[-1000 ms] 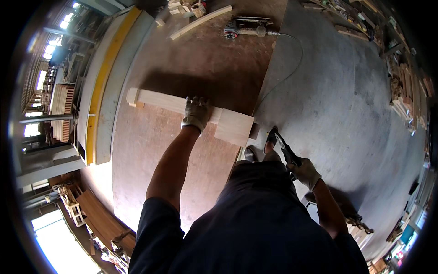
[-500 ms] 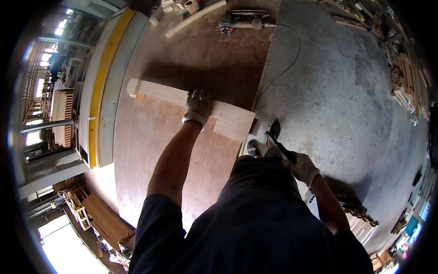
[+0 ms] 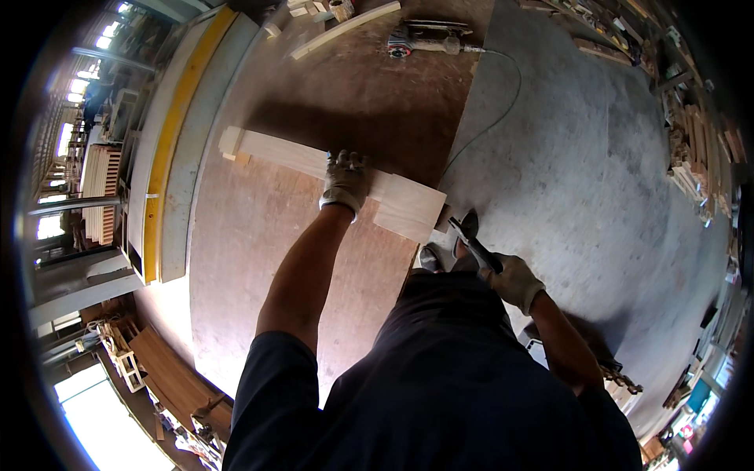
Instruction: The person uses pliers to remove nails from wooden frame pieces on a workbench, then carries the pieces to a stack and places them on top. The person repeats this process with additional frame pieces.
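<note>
A long pale wooden piece (image 3: 284, 152) lies across the workbench (image 3: 267, 259), with a wider flat board section (image 3: 412, 206) at its right end and a small block (image 3: 231, 141) at its left end. My left hand (image 3: 345, 182), in a pale work glove, grips the piece near its middle, fingers bent over the far side. Beyond the bench's right edge, my gloved right hand (image 3: 514, 282) is closed around the handle of a hammer (image 3: 481, 253). Its head is close to the board's right end, apart from it. A darker block (image 3: 444, 217) shows partly at that end.
A corded or hosed power tool (image 3: 428, 45) rests at the bench's far edge, its line (image 3: 514, 94) trailing right. A curved wooden strip (image 3: 345, 30) lies beside it. A yellow-edged beam (image 3: 169, 137) borders the left. Stacked wood (image 3: 695, 153) stands at the right.
My right hand has raised the hammer slightly up and left, bringing its head closer to the board's right end. My left hand stays on the wooden piece; the view has shifted a little.
</note>
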Available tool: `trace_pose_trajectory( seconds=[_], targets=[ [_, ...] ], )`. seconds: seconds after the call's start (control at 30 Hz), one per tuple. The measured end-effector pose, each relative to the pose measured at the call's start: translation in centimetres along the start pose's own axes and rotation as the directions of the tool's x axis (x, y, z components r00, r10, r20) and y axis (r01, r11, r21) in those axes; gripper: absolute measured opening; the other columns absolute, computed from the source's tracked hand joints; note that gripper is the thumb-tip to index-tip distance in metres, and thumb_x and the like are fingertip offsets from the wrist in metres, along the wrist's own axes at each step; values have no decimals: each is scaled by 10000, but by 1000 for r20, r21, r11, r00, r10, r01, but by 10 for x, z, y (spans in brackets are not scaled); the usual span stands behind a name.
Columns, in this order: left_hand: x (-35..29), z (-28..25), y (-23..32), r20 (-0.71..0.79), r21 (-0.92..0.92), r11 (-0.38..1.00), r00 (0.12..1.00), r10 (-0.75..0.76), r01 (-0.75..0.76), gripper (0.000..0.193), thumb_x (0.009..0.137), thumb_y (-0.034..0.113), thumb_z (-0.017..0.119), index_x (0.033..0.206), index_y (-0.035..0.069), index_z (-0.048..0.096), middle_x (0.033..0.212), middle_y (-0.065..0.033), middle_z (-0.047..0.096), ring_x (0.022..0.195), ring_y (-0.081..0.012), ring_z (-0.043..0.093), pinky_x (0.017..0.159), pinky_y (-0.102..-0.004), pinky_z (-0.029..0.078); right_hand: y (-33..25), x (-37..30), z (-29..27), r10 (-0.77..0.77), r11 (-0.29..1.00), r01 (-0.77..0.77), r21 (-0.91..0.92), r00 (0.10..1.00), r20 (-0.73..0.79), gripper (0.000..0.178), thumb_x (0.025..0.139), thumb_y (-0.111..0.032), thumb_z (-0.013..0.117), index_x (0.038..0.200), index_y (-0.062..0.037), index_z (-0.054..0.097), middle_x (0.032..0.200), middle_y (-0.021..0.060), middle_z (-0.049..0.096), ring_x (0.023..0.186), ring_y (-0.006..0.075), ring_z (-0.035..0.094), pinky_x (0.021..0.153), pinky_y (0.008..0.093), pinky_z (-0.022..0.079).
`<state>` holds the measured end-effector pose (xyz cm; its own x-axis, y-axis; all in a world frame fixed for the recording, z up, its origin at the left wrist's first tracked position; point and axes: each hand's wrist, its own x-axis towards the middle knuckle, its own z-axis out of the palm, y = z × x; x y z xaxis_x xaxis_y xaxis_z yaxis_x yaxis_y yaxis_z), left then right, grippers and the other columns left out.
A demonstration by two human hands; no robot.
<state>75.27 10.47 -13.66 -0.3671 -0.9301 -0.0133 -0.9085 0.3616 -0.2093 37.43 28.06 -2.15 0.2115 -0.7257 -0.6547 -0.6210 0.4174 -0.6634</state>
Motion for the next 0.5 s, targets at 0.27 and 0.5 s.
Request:
trace_pose_trajectory(
  seconds=[0.27, 0.5],
  targets=[
    [5, -10, 4, 94, -35, 999, 995, -17, 20, 334, 994, 196, 512, 1300, 108, 616, 1329, -155, 630, 1321, -381, 536, 1177, -582, 357, 0, 10, -3, -130, 924, 34, -380, 964, -232, 413, 931, -273, 670, 1248, -9, 661, 1009, 241, 728, 999, 437, 689, 902, 497, 546],
    [1, -6, 1, 129, -84, 995, 991, -36, 47, 358, 1039, 233, 445, 1338, 113, 602, 1377, -154, 597, 1356, -387, 492, 1212, -583, 306, -6, 9, -4, -182, 795, 36, -606, 966, -182, 486, 924, -208, 665, 1370, -34, 578, 1137, 219, 690, 1068, 413, 661, 945, 502, 522]
  ],
)
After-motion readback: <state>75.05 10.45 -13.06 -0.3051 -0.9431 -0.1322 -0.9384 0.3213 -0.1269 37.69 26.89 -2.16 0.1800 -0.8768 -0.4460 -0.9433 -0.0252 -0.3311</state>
